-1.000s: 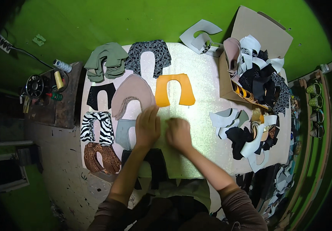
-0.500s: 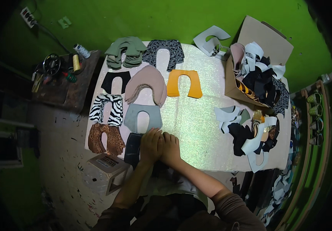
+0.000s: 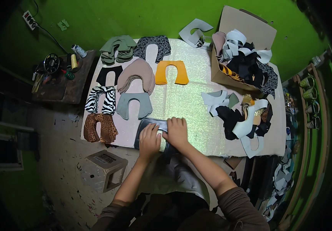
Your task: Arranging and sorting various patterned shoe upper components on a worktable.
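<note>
A dark, shiny flat piece [image 3: 139, 133] lies at the table's near edge. It looks like a U-shaped cut piece or a stack of them; my hands cover much of it, and a pale strip shows between them. On its left part rests my left hand [image 3: 150, 141], open, with its fingers stretched flat. My right hand [image 3: 177, 133] grips its right part, fingers bent over the far edge and thumb pointing toward the left hand. Just beyond lie grey U-shaped pieces [image 3: 123, 106]. Leopard-print pieces [image 3: 92, 129] are to the left.
More U-shaped stacks cover the table's left: zebra-print [image 3: 92, 101], black [image 3: 102, 77], pinkish-brown [image 3: 129, 71], green [image 3: 123, 43], patterned dark [image 3: 162, 46] and orange [image 3: 181, 73]. A cardboard box [image 3: 221, 79] of scraps and a loose scrap pile [image 3: 247, 125] occupy the right. A plastic stool [image 3: 106, 169] stands below left.
My hands have moved apart, from close together to either side of the dark piece. The piece has shifted slightly right and away from me in the picture. The whole view has shifted a little.
</note>
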A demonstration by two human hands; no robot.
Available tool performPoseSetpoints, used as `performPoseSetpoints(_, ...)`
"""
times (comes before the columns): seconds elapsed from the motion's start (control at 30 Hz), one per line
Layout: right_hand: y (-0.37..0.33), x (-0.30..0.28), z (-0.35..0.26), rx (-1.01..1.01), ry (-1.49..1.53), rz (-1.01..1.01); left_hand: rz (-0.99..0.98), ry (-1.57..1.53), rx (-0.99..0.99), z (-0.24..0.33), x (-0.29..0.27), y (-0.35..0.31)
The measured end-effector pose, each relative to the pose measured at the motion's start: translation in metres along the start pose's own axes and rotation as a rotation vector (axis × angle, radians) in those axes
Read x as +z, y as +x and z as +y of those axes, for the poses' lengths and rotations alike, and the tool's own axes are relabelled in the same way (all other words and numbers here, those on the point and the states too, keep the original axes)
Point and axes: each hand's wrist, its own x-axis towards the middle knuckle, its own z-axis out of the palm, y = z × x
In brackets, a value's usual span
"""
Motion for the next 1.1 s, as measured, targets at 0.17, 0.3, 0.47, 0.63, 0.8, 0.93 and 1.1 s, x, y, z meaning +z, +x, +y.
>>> performPoseSetpoints(0.17, 0.002, -0.022, 0.057, 0.027, -0.105, 0.092, -0.129, 0.007, 0.107, 0.014, 0.017, 0.01)
performPoseSetpoints(0.3, 0.02, -0.029, 0.082, 0.002, -0.142, 0.14, -0.175, 0.032, 0.165, 0.013, 0.03, 0.03)
performPoseSetpoints(0.47, 0.051, -0.026, 0.089, -0.058, -0.123, 0.125, -0.153, 0.1, 0.171, 0.004, 0.036, 0.064)
performPoseSetpoints(0.63, 0.085, -0.022, 0.096, -0.073, -0.1, 0.182, -0.096, 0.112, 0.201, -0.009, 0.044, 0.101)
performPoseSetpoints(0.8, 0.101, -0.017, 0.091, -0.045, -0.068, 0.261, -0.03, 0.169, 0.217, -0.023, 0.052, 0.12)
performPoseSetpoints(0.93, 0.102, -0.017, 0.091, -0.013, -0.03, 0.24, -0.06, 0.239, 0.215, -0.028, 0.057, 0.125)
performPoseSetpoints(1.1, 0.105, -0.017, 0.09, -0.005, -0.021, 0.253, -0.007, 0.299, 0.249, -0.031, 0.062, 0.132)
